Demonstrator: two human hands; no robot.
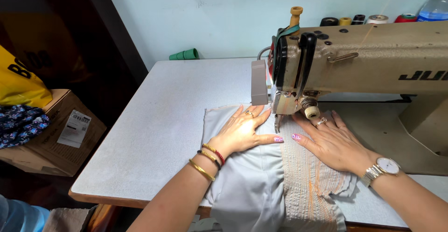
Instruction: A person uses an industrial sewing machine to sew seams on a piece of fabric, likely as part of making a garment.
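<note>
A brown cardboard box (51,143) sits low on the left, beside the counter (158,120). A white paper label (73,128) with black marks is stuck on its top side. A yellow bag (18,80) with big dark letters rests on the box. Dark raised letters (422,75) sit on the tan sewing machine (373,59) at the right.

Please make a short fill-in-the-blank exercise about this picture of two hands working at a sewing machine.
1. Both hands lie flat on the grey fabric, under the beige sewing ____.
2. The right hand has a watch on its ____.
3. The left hand wears bangles and rests ____ of the needle.
4. Spools of thread stand on top of the machine, near the pale ____.

Missing words: machine; wrist; left; wall
</note>
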